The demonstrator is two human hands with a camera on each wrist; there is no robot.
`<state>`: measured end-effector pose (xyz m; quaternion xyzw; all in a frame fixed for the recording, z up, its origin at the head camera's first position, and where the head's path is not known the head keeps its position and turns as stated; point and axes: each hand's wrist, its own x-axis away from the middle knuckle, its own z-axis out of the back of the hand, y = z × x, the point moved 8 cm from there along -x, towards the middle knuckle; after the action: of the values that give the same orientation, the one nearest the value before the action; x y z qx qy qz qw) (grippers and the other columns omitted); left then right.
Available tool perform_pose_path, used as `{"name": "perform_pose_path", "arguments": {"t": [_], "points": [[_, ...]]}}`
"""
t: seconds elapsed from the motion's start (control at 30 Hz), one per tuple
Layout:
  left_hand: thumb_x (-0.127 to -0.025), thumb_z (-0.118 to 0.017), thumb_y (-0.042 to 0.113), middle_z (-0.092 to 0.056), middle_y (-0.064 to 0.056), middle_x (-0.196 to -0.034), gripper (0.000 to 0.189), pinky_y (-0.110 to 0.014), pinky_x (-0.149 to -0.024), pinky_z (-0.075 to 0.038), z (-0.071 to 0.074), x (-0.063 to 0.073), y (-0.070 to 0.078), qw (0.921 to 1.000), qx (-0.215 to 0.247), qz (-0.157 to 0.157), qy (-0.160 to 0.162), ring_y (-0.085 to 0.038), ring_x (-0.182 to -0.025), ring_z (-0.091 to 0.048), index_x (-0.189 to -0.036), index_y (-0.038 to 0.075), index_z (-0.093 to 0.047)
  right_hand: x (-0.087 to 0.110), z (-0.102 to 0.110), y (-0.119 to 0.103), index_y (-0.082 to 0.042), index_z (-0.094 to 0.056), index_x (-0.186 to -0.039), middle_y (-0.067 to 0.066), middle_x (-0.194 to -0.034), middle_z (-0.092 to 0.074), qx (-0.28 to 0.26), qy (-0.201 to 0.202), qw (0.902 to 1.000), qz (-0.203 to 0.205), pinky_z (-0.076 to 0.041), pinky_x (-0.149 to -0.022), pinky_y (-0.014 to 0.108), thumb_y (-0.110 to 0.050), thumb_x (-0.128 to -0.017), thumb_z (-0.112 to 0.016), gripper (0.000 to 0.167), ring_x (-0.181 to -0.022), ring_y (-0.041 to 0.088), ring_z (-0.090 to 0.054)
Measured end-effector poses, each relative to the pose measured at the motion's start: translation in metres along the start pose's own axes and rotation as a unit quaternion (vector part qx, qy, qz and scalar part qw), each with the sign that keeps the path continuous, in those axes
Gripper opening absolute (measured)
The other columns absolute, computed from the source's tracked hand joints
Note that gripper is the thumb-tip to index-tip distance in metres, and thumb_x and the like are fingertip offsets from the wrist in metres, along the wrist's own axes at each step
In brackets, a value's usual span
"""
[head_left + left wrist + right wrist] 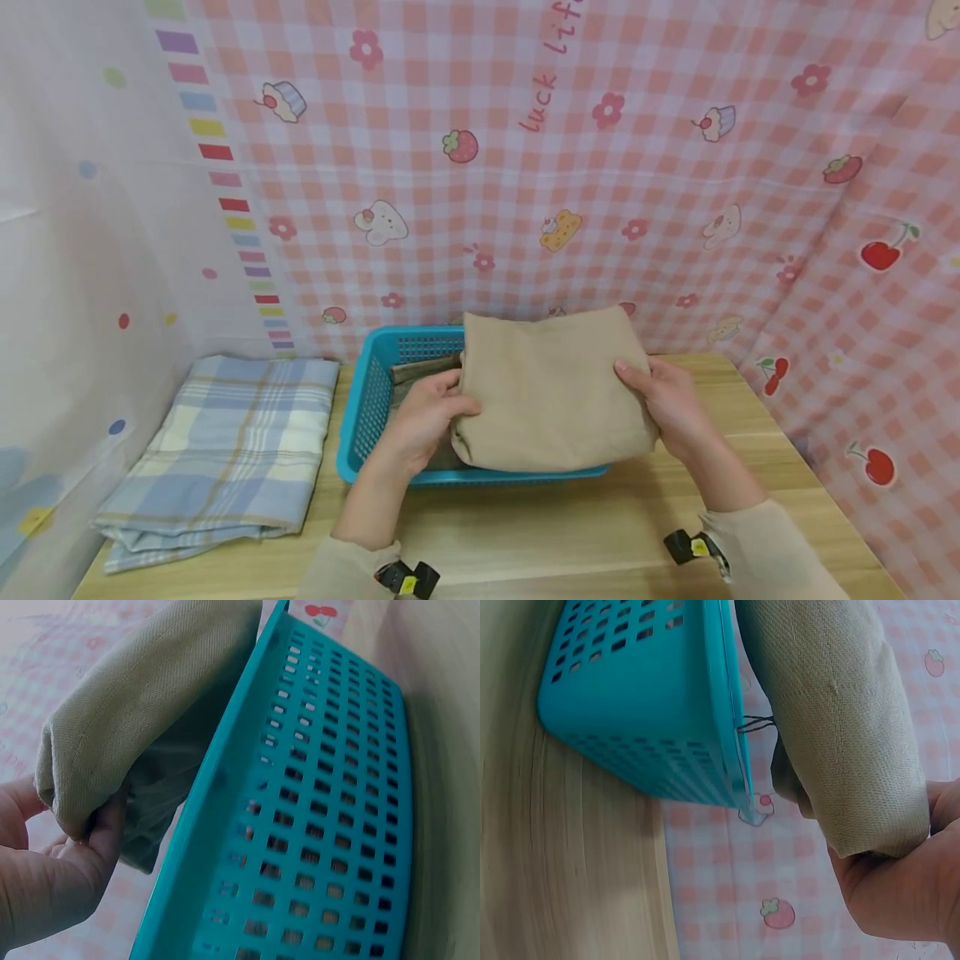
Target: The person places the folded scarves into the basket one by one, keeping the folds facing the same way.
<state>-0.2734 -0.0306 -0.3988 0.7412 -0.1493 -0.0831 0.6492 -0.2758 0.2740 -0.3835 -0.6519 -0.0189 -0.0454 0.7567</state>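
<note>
A folded beige cloth is held up over the blue plastic basket, covering the basket's right part. My left hand pinches the cloth's left edge, thumb on top; the left wrist view shows the fingers curled under the folded layers. At the opposite edge my right hand grips the cloth with its thumb above. In the right wrist view the cloth is a thick folded roll above the basket rim, with dark strings beneath it. Inside the basket's left side lies a dark olive-brown fabric, partly hidden.
A folded blue and white plaid cloth lies on the wooden table left of the basket. Behind the table hangs a pink checked curtain, which also runs along the right side; a whitish part hangs at left.
</note>
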Motion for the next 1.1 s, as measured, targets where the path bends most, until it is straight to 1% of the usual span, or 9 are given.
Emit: {"name": "perform_pose_path", "arguments": {"t": [0.1,0.2,0.33,0.47,0.57,0.8,0.93,1.1], "points": [[-0.094,-0.065,-0.002,-0.068,-0.02,-0.132,0.051,-0.034,-0.089,-0.058,0.007,0.001,0.0,1.0,-0.002,0.0,-0.006,-0.026,-0.111,-0.07,-0.144,-0.003,-0.056,-0.003,-0.008,0.001,0.008,-0.055,-0.14,-0.004,-0.09,-0.075,-0.001,-0.01,0.9999,-0.003,-0.062,-0.074,0.033,-0.037,-0.106,-0.064,0.057,-0.081,0.014,-0.073],[-0.095,-0.065,-0.001,-0.068,-0.021,-0.132,0.051,-0.034,-0.088,-0.059,0.015,0.003,-0.001,0.9999,-0.009,0.001,-0.011,-0.027,-0.108,-0.07,-0.145,-0.003,-0.055,-0.005,-0.014,0.004,0.006,-0.053,-0.144,-0.003,-0.094,-0.075,0.0,-0.015,0.9998,-0.011,-0.062,-0.076,0.034,-0.037,-0.106,-0.063,0.059,-0.084,0.015,-0.073],[-0.095,-0.064,-0.002,-0.067,-0.023,-0.133,0.053,-0.036,-0.086,-0.06,0.025,0.006,-0.003,0.9999,-0.009,0.005,-0.005,-0.028,-0.106,-0.071,-0.147,-0.003,-0.053,-0.008,-0.024,0.006,0.005,-0.055,-0.144,-0.002,-0.095,-0.075,-0.002,-0.019,0.9997,-0.017,-0.062,-0.076,0.035,-0.036,-0.107,-0.063,0.055,-0.085,0.016,-0.073],[-0.094,-0.064,-0.003,-0.066,-0.023,-0.134,0.053,-0.035,-0.084,-0.06,0.036,0.008,-0.003,0.9998,-0.009,0.012,0.014,-0.027,-0.105,-0.071,-0.147,-0.004,-0.053,-0.012,-0.037,0.005,0.006,-0.056,-0.142,-0.001,-0.094,-0.075,-0.008,-0.028,0.9995,-0.015,-0.061,-0.076,0.034,-0.034,-0.107,-0.061,0.053,-0.084,0.016,-0.073],[-0.094,-0.064,-0.003,-0.064,-0.023,-0.138,0.056,-0.035,-0.085,-0.06,0.044,0.01,-0.002,0.9995,-0.013,0.013,0.026,-0.026,-0.108,-0.071,-0.149,-0.003,-0.051,-0.015,-0.044,0.004,0.006,-0.057,-0.14,0.0,-0.094,-0.075,-0.011,-0.029,0.9994,-0.014,-0.061,-0.075,0.034,-0.033,-0.107,-0.062,0.051,-0.083,0.016,-0.073],[-0.094,-0.063,-0.004,-0.061,-0.026,-0.142,0.058,-0.035,-0.084,-0.06,0.059,0.012,-0.003,0.9987,-0.021,0.015,0.044,-0.026,-0.107,-0.07,-0.151,-0.005,-0.048,-0.02,-0.06,0.004,0.004,-0.057,-0.143,0.002,-0.095,-0.074,-0.017,-0.03,0.9993,-0.012,-0.061,-0.075,0.034,-0.029,-0.108,-0.061,0.048,-0.083,0.017,-0.073],[-0.095,-0.062,-0.005,-0.059,-0.028,-0.143,0.059,-0.033,-0.084,-0.06,0.063,0.013,-0.003,0.9986,-0.028,0.012,0.044,-0.025,-0.109,-0.069,-0.151,-0.008,-0.046,-0.022,-0.068,0.005,0.005,-0.058,-0.141,0.005,-0.095,-0.074,-0.014,-0.033,0.9993,-0.011,-0.061,-0.075,0.035,-0.027,-0.109,-0.06,0.045,-0.083,0.019,-0.073],[-0.096,-0.058,-0.007,-0.058,-0.028,-0.144,0.058,-0.031,-0.085,-0.059,0.069,0.014,-0.007,0.9985,-0.031,0.013,0.043,-0.025,-0.113,-0.067,-0.151,-0.01,-0.044,-0.026,-0.076,0.008,0.006,-0.06,-0.135,0.005,-0.093,-0.074,-0.014,-0.036,0.9991,-0.017,-0.061,-0.073,0.035,-0.026,-0.109,-0.06,0.041,-0.08,0.018,-0.073]]}}
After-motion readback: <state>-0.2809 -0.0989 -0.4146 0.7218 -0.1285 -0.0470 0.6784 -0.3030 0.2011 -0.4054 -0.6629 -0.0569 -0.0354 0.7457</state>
